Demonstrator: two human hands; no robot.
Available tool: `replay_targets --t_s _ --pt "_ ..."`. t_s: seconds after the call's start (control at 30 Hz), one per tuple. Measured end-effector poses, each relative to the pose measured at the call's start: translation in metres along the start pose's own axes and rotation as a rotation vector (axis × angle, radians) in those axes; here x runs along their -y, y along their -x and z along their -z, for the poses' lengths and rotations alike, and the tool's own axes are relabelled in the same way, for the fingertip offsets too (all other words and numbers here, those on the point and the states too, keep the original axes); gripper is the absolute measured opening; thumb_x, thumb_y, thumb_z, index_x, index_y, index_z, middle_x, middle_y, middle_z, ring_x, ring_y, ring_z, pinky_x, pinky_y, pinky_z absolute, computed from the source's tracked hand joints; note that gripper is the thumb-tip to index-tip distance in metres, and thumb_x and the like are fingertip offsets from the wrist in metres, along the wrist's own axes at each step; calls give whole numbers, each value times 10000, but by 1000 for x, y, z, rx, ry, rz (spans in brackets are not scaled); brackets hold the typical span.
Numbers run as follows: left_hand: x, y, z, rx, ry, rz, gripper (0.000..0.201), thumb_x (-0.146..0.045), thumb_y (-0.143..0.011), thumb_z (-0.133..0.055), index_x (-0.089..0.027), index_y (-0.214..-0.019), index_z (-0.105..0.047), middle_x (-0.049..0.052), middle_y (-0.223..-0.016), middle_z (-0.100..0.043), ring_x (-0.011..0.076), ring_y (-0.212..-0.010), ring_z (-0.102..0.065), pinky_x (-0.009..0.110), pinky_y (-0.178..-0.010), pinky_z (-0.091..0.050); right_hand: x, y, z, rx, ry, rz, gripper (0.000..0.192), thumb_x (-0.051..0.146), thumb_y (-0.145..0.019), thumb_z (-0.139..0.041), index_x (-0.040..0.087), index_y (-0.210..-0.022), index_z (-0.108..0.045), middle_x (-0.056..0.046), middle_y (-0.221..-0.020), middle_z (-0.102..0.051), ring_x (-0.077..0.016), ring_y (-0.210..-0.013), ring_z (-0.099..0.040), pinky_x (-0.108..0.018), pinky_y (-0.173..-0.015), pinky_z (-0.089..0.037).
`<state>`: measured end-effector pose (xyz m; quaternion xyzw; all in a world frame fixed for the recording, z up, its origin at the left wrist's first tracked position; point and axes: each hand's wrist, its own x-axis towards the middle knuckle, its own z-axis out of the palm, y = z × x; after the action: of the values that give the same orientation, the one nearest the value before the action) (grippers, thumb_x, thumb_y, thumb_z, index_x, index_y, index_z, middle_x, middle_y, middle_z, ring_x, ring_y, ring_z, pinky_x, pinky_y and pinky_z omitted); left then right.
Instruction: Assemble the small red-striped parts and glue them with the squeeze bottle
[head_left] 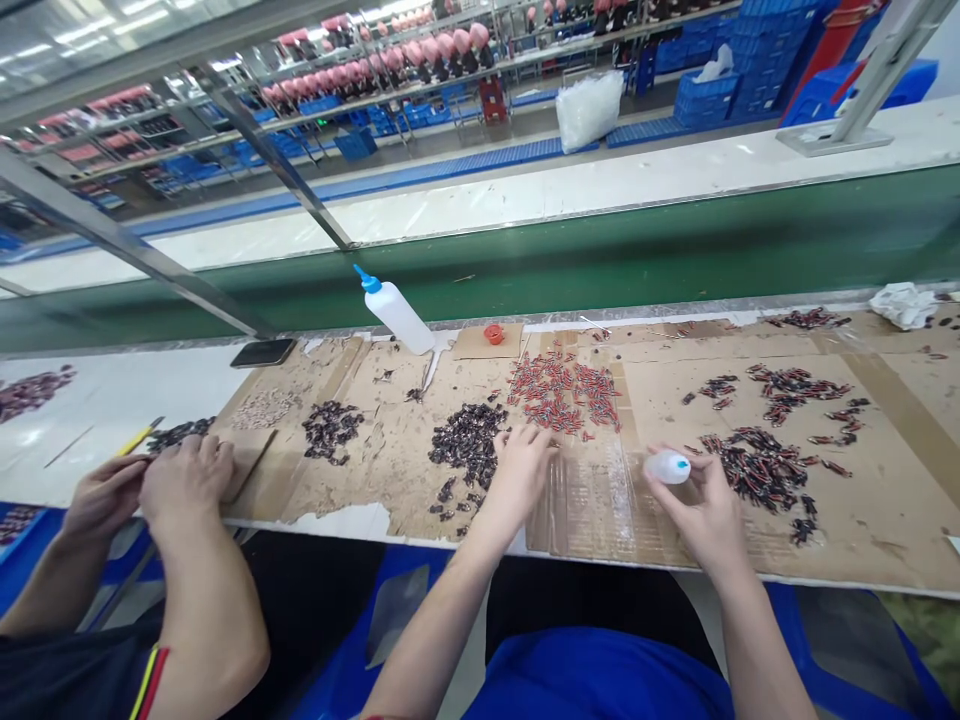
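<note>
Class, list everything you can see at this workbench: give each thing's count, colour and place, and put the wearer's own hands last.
Squeeze bottle: one, white with blue cap, tilted at the bench's back edge.
Red cap: one, right of the squeeze bottle.
Red-blue parts: one pile, centre of the cardboard.
Dark parts: several piles, black, across the cardboard.
Cardboard: brown, covering the bench.
Phone: one, black, back left.
Rag: one, white, far right.
Conveyor: one, green, behind the bench.
Co-worker's hands: two, left, at a dark pile.
Small bottle: one, white with blue dot, in the right hand.
Left hand: fingertips on the parts.
Right hand: holding the small bottle.
</note>
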<state>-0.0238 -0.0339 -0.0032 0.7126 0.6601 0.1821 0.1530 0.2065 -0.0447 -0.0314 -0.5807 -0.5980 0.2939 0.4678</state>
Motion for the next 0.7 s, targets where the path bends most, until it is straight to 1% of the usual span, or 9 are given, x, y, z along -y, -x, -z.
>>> replay_targets --t_s 0.07,0.13,0.17,0.23,0.3,0.4,0.5,0.6,0.7 --pt "-13 13 -10 -25 147 -22 115 -152 -881 -567 -229 -898 -650 22 -935 -702 198 -942 -578 377 -883 -355 4 3 0 15 -116 -82 377 483 -672 -753 225 -835 -532 -72 -880 -723 -247 -814 -687 -400 -753 -541" --pt "-23 25 -23 -68 246 -32 90 -176 -865 -605 -234 -889 -669 14 -912 -715 195 -931 -586 380 -884 -352 8 6 0 -13 -209 -112 373 475 -632 -779 211 -808 -583 -50 -793 -712 -215 -698 -671 -339 -649 -536" --pt "-26 30 -29 -111 255 -20 90 -179 -856 -621 -241 -874 -683 13 -908 -717 202 -940 -583 393 -889 -344 9 7 0 -42 -251 -119 362 465 -619 -787 203 -796 -610 -43 -765 -707 -204 -664 -659 -316 -608 -523" --pt "-29 36 -40 -214 220 4 97 -176 -837 -651 -253 -851 -708 24 -932 -714 225 -987 -565 426 -907 -325 10 7 -1 -117 -331 -148 341 445 -604 -796 190 -779 -655 -41 -738 -704 -193 -634 -643 -294 -572 -503" --pt "-28 39 -47 -307 159 12 104 -169 -823 -670 -256 -828 -725 37 -950 -709 247 -1029 -547 450 -917 -310 9 8 -3 -184 -412 -184 326 430 -592 -804 179 -760 -681 -48 -735 -710 -194 -644 -642 -295 -585 -501" --pt "-23 40 -52 -389 86 -7 100 -169 -816 -684 -254 -834 -732 41 -962 -714 259 -1054 -542 460 -921 -294 7 8 -9 -251 -479 -217 314 419 -594 -803 170 -754 -696 -64 -757 -722 -204 -675 -653 -306 -614 -509" --pt "-19 38 -51 -400 68 -39 123 -185 -809 -702 -249 -912 -724 40 -981 -726 257 -1059 -553 440 -907 -297 9 8 -16 -273 -431 -223 312 453 -624 -771 166 -707 -682 -63 -695 -710 -190 -607 -638 -297 -569 -501" --pt "-17 37 -50 -344 127 -72 176 -157 -818 -686 -241 -972 -703 30 -977 -743 228 -1033 -586 406 -889 -313 16 8 -22 -259 -323 -211 334 488 -634 -750 168 -651 -656 -46 -601 -676 -179 -535 -613 -284 -520 -489" --pt "-15 35 -48 -291 201 -56 223 -108 -813 -670 -236 -994 -687 17 -964 -756 211 -1021 -612 398 -895 -319 23 7 -27 -246 -217 -182 340 501 -658 -727 170 -638 -649 -38 -571 -664 -174 -513 -604 -272 -501 -480"
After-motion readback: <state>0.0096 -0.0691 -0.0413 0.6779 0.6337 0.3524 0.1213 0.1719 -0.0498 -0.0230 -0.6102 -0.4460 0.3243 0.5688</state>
